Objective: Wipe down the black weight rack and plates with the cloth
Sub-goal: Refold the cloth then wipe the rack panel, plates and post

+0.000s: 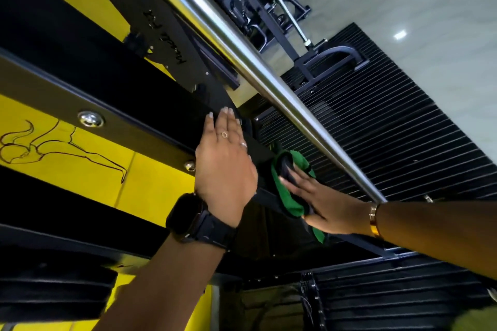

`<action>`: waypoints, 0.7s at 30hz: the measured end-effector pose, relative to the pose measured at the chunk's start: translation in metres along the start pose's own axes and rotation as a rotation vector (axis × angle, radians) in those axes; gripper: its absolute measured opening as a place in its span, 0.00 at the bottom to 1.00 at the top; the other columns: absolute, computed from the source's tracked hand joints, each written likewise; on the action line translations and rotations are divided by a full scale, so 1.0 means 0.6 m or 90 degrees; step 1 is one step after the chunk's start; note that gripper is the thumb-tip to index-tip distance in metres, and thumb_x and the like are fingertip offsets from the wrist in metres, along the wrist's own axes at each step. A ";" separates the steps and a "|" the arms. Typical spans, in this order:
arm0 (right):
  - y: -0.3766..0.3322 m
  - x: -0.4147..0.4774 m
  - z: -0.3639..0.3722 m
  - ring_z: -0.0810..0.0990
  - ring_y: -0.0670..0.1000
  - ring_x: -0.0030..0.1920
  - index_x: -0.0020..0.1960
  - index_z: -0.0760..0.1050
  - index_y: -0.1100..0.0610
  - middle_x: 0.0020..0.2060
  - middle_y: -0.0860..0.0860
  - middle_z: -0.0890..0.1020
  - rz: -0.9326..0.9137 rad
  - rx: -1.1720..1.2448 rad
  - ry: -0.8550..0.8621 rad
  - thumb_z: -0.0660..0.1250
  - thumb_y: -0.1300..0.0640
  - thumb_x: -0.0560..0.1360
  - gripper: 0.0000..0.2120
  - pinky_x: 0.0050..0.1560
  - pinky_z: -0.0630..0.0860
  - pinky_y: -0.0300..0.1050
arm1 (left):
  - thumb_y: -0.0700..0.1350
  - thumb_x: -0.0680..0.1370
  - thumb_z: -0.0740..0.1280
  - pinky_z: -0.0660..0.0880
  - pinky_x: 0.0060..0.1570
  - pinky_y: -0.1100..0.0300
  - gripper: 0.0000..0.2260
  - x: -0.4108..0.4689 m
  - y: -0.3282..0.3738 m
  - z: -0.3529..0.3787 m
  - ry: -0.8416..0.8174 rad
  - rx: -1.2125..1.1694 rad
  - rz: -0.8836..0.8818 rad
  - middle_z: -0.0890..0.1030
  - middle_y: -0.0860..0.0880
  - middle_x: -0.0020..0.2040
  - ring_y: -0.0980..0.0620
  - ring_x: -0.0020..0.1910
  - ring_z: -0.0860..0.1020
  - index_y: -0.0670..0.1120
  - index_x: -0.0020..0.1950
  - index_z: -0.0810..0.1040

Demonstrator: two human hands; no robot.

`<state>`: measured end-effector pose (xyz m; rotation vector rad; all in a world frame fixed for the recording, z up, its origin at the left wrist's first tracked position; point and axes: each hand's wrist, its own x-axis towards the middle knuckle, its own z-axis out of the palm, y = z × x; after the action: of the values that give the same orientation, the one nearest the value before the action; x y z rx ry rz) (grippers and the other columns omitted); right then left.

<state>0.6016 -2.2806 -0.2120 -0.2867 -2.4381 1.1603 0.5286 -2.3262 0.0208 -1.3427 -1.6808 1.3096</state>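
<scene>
1. Black weight rack (113,88): flat matte beams.
2. Polished round steel bar (242,43) crosses diagonally.
3. Left hand (223,166) lies flat on a beam, fingers straight.
4. Right hand (328,204), fingers straight, presses the soft green cloth (289,197) against a rack rail.

Yellow wall (88,169), pale glossy surface (403,8)

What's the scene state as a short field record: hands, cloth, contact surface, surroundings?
left hand: flat, fingers straight, rests on black rack beam
right hand: straight fingers press green cloth against a black rack part
cloth state: bunched under the fingers
chrome bar: runs diagonally past both hands, untouched
wrists: black watch on left, gold bangle on right
backdrop: yellow panel with a line drawing
</scene>
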 end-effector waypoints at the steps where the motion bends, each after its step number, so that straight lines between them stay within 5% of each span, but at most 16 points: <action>1: 0.003 -0.004 0.008 0.28 0.39 0.73 0.71 0.33 0.36 0.71 0.36 0.31 0.012 0.028 0.016 0.58 0.56 0.77 0.39 0.74 0.36 0.41 | 0.51 0.83 0.44 0.42 0.74 0.43 0.29 0.000 0.005 0.002 0.002 0.002 0.009 0.45 0.36 0.79 0.40 0.78 0.43 0.34 0.77 0.42; 5: 0.002 -0.003 0.023 0.34 0.38 0.75 0.70 0.40 0.31 0.71 0.31 0.37 0.073 0.147 0.084 0.60 0.63 0.79 0.39 0.77 0.41 0.48 | 0.52 0.83 0.43 0.43 0.75 0.43 0.29 0.000 0.008 0.009 0.014 0.016 0.030 0.47 0.36 0.79 0.40 0.78 0.45 0.34 0.77 0.44; 9: 0.002 0.014 0.020 0.51 0.40 0.75 0.68 0.44 0.22 0.76 0.35 0.43 0.153 0.280 0.131 0.58 0.62 0.78 0.40 0.76 0.51 0.58 | 0.52 0.83 0.43 0.45 0.75 0.44 0.29 0.004 0.016 0.019 0.030 0.025 0.087 0.49 0.37 0.79 0.41 0.78 0.47 0.35 0.78 0.46; 14: -0.011 0.033 0.030 0.44 0.46 0.78 0.69 0.46 0.27 0.77 0.40 0.48 0.181 0.316 0.222 0.57 0.54 0.72 0.34 0.77 0.45 0.58 | 0.51 0.83 0.43 0.45 0.75 0.44 0.28 0.006 0.050 0.030 0.015 0.035 0.125 0.50 0.37 0.79 0.41 0.78 0.47 0.34 0.78 0.47; 17: -0.011 0.013 0.054 0.42 0.45 0.77 0.70 0.46 0.30 0.75 0.36 0.46 0.140 0.282 0.246 0.56 0.56 0.75 0.33 0.77 0.44 0.54 | 0.52 0.83 0.43 0.45 0.75 0.42 0.29 0.006 0.061 0.034 0.010 0.043 0.107 0.50 0.37 0.79 0.41 0.78 0.47 0.35 0.78 0.47; 21: 0.009 -0.011 0.090 0.44 0.43 0.78 0.70 0.47 0.25 0.78 0.42 0.48 0.129 0.264 0.258 0.58 0.61 0.76 0.39 0.77 0.45 0.56 | 0.55 0.83 0.43 0.44 0.74 0.39 0.30 0.012 0.094 0.043 0.007 0.047 0.100 0.50 0.38 0.79 0.41 0.78 0.47 0.36 0.78 0.48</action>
<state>0.5826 -2.3168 -0.2483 -0.5842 -1.8043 1.4923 0.5231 -2.3279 -0.0415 -1.4601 -1.5304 1.4361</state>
